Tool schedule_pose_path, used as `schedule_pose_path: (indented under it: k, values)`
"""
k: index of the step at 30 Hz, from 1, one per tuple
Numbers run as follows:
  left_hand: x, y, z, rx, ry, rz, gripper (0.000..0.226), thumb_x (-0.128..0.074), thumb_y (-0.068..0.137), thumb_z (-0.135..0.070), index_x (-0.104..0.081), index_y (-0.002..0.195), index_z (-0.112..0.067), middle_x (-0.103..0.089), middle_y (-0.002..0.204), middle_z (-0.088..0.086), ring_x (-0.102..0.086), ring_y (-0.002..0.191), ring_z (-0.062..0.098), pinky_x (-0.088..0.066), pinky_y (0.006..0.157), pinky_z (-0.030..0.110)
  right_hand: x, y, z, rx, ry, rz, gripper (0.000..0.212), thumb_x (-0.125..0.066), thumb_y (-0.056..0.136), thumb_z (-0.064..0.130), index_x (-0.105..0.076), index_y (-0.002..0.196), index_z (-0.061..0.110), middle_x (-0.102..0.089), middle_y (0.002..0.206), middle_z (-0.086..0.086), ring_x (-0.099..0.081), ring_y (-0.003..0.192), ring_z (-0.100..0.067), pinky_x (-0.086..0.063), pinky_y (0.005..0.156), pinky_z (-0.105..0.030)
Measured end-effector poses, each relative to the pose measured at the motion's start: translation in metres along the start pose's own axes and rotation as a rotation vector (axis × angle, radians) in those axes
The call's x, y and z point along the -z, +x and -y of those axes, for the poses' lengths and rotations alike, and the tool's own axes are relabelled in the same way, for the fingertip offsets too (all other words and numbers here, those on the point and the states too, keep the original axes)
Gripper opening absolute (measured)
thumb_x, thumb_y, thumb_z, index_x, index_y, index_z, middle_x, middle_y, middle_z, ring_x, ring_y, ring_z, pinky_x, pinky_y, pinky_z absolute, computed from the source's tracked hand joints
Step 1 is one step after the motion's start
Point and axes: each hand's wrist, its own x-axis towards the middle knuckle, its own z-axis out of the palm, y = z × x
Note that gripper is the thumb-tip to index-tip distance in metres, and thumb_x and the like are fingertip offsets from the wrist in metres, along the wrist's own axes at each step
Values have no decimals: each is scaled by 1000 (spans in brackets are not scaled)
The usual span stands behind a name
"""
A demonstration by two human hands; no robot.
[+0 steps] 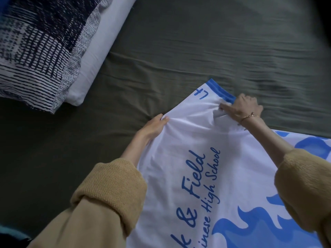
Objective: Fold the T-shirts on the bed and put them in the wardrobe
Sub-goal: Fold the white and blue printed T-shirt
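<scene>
A white T-shirt (193, 140) with blue script lettering and a blue flame print lies spread on the dark green bed sheet (179, 51). Its sleeve, edged with a blue cuff (219, 90), points toward the far side of the bed. My left hand (155, 125) pinches the shirt's left edge near the shoulder. My right hand (245, 106) grips the sleeve fabric beside the blue cuff, fingers curled into the cloth. A thin bracelet circles that wrist. Both arms wear tan knit sleeves.
A pillow in a dark-and-white patterned case (39, 47) lies on a plain white pillow (100, 51) at the upper left. The green sheet stretches wrinkled across the back and right. A bit of teal cloth (10, 233) shows at the lower left corner.
</scene>
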Motion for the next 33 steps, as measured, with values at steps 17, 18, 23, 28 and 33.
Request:
schedule_pose_path:
  k: [17, 18, 23, 28, 33]
  values:
    - [0, -1, -2, -11, -23, 11, 37, -36, 102, -34, -52, 128, -13, -52, 133, -1, -49, 122, 17, -36, 109, 37, -10, -11, 1, 30, 75, -324, 60, -55, 74, 41, -41, 122, 7, -44, 119, -21, -40, 114, -35, -31, 91, -46]
    - [1, 0, -2, -8, -25, 14, 37, -36, 102, -35, -52, 127, -13, -53, 133, -2, -49, 122, 17, -36, 109, 38, -11, -13, 2, -41, 88, -262, 63, -59, 76, 38, -38, 125, 5, -43, 122, -23, -39, 115, -36, -33, 91, -46]
    - [1, 1, -1, -7, -17, 33, 39, -37, 101, -36, -53, 127, -13, -54, 133, 0, -50, 123, 19, -35, 110, 41, -12, -9, 5, -166, 152, -130, 44, -47, 94, 24, -38, 125, -5, -41, 131, -25, -39, 123, -38, -37, 92, -44]
    - [2, 0, -2, -1, -8, 42, 39, -35, 101, -36, -53, 127, -13, -54, 132, 0, -50, 122, 19, -36, 109, 40, -18, 0, 0, 31, 237, -196, 25, -33, 99, 14, -39, 118, 0, -47, 114, -27, -52, 98, -46, -29, 67, -40]
    - [2, 1, -1, 4, -5, 38, 40, -36, 101, -37, -53, 126, -12, -55, 130, 1, -52, 120, 21, -37, 108, 42, -22, 5, -8, 31, 135, -269, 35, -36, 99, 25, -40, 125, 3, -51, 116, -25, -55, 100, -43, -32, 68, -40]
